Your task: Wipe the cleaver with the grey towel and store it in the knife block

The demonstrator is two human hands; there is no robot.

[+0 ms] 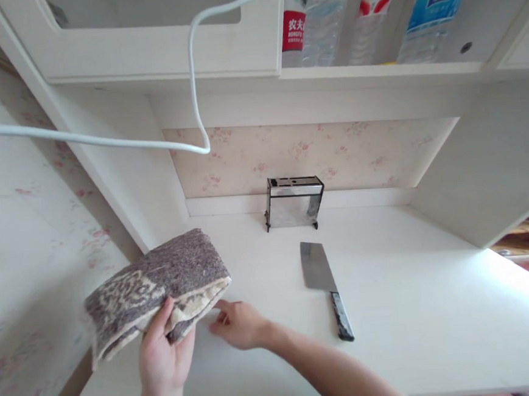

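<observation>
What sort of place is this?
Likely a home kitchen or dining area: a cleaver and slim metal stand on a white counter, with plastic bottles in the cabinet above.

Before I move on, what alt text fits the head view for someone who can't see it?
A person's left hand grips a folded, patterned cloth over a white counter, with the right hand close to its edge. To the right, a cleaver lies in front of a shiny slotted stand; bottles stand on a shelf above.
</observation>
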